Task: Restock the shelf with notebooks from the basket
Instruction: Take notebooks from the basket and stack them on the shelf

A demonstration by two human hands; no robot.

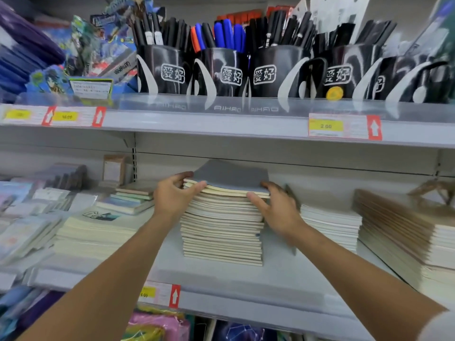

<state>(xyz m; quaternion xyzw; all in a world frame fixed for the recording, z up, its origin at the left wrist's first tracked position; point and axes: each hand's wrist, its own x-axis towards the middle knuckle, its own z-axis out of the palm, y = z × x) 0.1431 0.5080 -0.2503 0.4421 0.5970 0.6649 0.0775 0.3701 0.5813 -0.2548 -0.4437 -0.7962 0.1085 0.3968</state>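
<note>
Grey cover on top of the tall pile

Grey is the notebook (pixel 229 177) I have at the very top of the stack (pixel 222 232), which stands in the middle of the shelf (pixel 246 279), its cream page edges facing me. My left hand (pixel 172 195) grips the notebook's left edge, fingers curled over the cover and thumb against the pages below it. My right hand (pixel 278 210) holds the right edge, thumb pressed on the front corner and fingers along the side; that hand is blurred, so I cannot tell how far they curl. The cover bows up a little at the back. Just right of the stack sits a lower white pile (pixel 330 222), and left of it a cream pile (pixel 98 232). Black pen cups (pixel 270 72) line the shelf above, and a price tag (pixel 160 294) hangs on the front rail below my left arm.
</note>
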